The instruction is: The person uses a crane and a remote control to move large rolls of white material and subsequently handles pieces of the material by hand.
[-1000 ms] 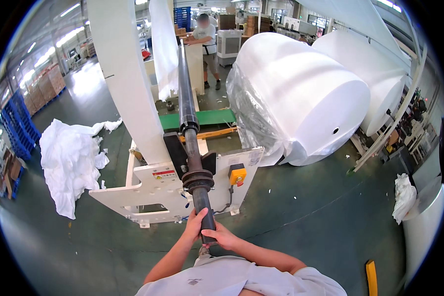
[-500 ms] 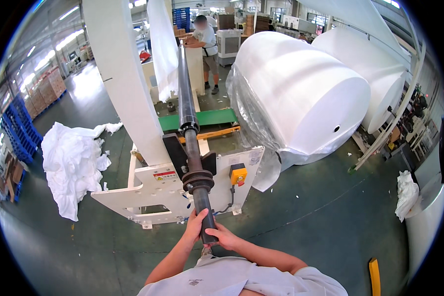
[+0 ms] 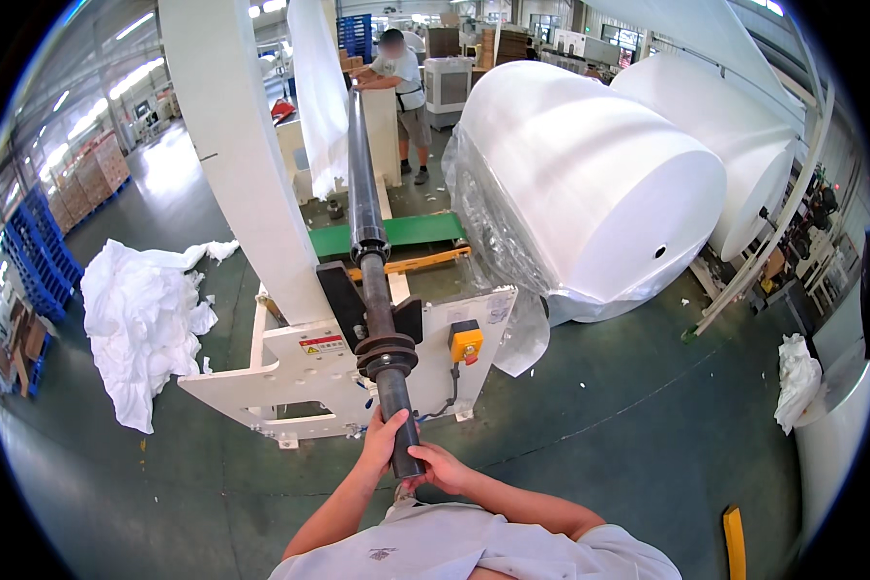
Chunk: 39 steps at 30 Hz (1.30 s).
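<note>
A long dark metal shaft [image 3: 391, 324] runs away from me across a white machine frame [image 3: 304, 391]. Near its close end it carries a ringed collar [image 3: 387, 356], and black brackets [image 3: 408, 321] flank it just beyond. My left hand [image 3: 384, 441] grips the shaft's near end from the left, thumb on top. From the right, my right hand [image 3: 437, 466] is wrapped round the same end, slightly closer to me. Fingers under the shaft are mostly hidden.
Right of the frame lies a huge white paper roll [image 3: 599, 184] with clear plastic wrap [image 3: 493, 208]. An orange switch box [image 3: 467, 341] is fixed to the frame. Crumpled white material [image 3: 140, 319] lies on the floor at left. A co-worker [image 3: 403, 87] stands beyond the shaft.
Both hands keep their hold on the shaft. The near end has shifted very slightly left, and my right hand sits a few pixels further right.
</note>
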Available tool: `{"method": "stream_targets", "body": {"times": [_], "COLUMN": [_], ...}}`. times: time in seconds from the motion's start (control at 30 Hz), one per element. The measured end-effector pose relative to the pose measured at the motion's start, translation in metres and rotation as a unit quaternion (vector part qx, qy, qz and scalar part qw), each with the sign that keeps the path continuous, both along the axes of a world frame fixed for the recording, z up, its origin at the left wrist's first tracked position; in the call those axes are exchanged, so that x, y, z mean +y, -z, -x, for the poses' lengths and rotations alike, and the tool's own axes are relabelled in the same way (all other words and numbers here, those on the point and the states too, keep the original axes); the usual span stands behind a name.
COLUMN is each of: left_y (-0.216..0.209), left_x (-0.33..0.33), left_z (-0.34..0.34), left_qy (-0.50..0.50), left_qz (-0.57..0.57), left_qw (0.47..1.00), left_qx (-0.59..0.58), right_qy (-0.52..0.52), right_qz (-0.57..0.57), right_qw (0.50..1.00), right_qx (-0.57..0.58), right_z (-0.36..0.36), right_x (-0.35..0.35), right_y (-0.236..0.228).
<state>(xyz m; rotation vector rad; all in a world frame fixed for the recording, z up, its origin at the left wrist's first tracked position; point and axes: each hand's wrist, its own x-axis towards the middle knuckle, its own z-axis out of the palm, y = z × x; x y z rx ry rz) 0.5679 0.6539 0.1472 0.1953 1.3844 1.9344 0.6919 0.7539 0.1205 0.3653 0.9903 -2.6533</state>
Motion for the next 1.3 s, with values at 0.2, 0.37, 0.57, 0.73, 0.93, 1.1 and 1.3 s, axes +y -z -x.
{"method": "stream_targets", "body": {"times": [0.2,0.37,0.57,0.73,0.93,1.1,1.3], "left_y": [0.002,-0.008,-0.007,0.001,0.009,0.007,-0.002], "left_x": [0.001,0.001,0.0,0.0,0.002,0.001,-0.002], "left_z": [0.0,-0.003,-0.003,0.001,0.002,0.001,-0.004], "left_qy": [-0.029,-0.033,-0.034,-0.029,-0.035,-0.033,-0.033], "left_qz": [0.027,0.041,0.044,0.047,0.042,0.043,0.039], "left_qw": [0.999,0.998,0.997,0.997,0.997,0.997,0.998], "left_qx": [0.034,0.04,0.047,0.044,0.058,0.057,0.042], "right_qy": [0.072,0.027,0.032,0.038,0.041,0.041,0.051], "right_qz": [-0.12,-0.097,-0.11,-0.121,-0.137,-0.143,-0.146], "right_qw": [0.99,0.995,0.993,0.992,0.99,0.989,0.988], "right_qx": [-0.028,-0.025,-0.007,-0.002,0.007,0.021,0.028], "right_z": [0.014,0.017,0.017,0.017,0.017,0.017,0.016], "right_x": [-0.011,-0.01,-0.011,-0.012,-0.011,-0.011,-0.013], "right_y": [-0.031,-0.027,-0.024,-0.026,-0.03,-0.028,-0.026]}}
